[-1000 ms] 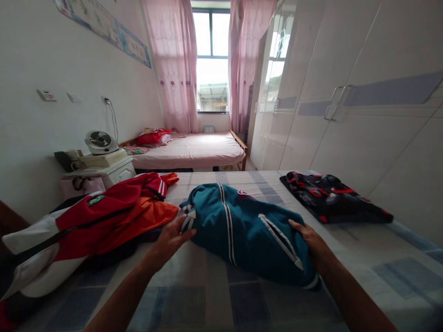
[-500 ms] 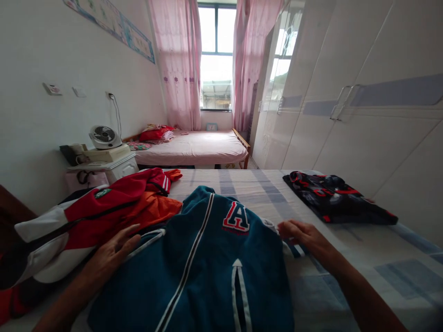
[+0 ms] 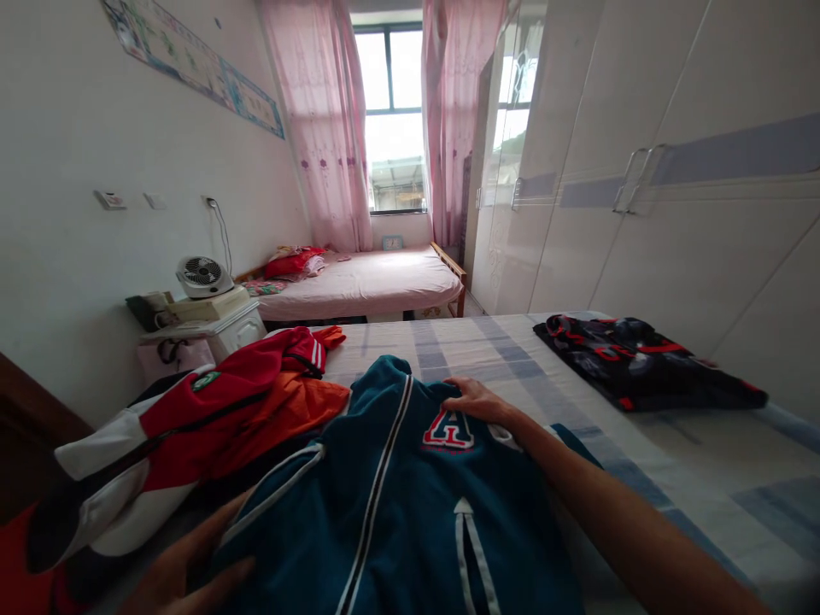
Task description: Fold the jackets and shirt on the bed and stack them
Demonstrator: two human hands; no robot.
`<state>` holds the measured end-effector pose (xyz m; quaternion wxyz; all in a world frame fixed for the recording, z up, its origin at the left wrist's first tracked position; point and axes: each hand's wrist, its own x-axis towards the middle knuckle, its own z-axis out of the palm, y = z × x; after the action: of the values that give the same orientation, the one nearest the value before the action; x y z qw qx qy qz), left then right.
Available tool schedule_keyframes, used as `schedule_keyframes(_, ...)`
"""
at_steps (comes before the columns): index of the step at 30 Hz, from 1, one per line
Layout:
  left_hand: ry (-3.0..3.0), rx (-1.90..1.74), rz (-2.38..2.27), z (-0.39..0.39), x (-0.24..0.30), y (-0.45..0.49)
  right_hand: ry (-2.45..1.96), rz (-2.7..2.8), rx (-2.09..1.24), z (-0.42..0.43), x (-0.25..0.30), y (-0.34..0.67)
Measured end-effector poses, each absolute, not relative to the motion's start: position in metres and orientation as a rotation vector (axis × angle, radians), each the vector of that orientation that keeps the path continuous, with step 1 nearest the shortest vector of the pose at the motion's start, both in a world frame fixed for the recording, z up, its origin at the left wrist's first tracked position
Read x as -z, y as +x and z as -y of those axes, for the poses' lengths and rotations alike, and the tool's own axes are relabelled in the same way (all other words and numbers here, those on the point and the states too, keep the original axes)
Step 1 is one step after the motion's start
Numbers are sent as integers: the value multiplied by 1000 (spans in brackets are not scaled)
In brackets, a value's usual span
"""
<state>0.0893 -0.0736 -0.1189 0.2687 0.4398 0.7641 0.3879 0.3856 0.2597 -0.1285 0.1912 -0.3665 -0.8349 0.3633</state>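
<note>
A teal zip-up jacket [image 3: 416, 512] with a letter A patch and white piping lies front up on the bed before me. My right hand [image 3: 480, 398] reaches across its chest, fingers closed on the cloth at the shoulder just above the patch. At the jacket's left side is my left hand [image 3: 192, 559], thumb spread from the fingers over the fabric's edge; the fingertips are partly hidden by the cloth. A red, white and black jacket [image 3: 185, 410] lies heaped to the left, with orange clothing [image 3: 282, 410] beside it.
A folded black and red garment [image 3: 647, 363] rests on the checked bedsheet [image 3: 641, 478] at right. Beyond are a second bed [image 3: 371, 282] with pink bedding and a cabinet [image 3: 234, 329] below a small fan [image 3: 203, 275]. A white wardrobe [image 3: 672, 282] lines the right side.
My right hand has moved left from the jacket's sleeve side onto its shoulder. My left hand has come down and nearer to me along the jacket's side. The view has shifted slightly.
</note>
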Motion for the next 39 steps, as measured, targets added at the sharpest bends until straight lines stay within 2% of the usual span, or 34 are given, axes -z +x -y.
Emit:
schedule_keyframes(3, 1285, -1076, -2083, 47, 90, 100, -1018, 2328, -906, -249, 115, 397)
schedule_keyframes(10, 1899, -1366, -2291, -58, 30, 130, -1074, 1933, 106, -226, 44, 481)
schedule_keyframes(13, 1993, -1303, -2395, -104, 36, 132, -1267, 1853, 320, -222, 47, 523)
schedule_keyframes(16, 1965, -1181, -2318, -130, 66, 129, -1454, 1953, 297, -227, 81, 560)
schedule_keyframes(22, 1111, -1279, -2112, -123, 123, 122, -1587, 1898, -54, -243, 139, 599)
schedule_keyframes(31, 733, -1287, -1594, -115, 119, 148, -1690, 1912, -385, -269, 124, 567)
schedule_keyframes(39, 598, -1310, -1447, -131, 121, 165, -1495, 2252, -119, -308, 118, 542)
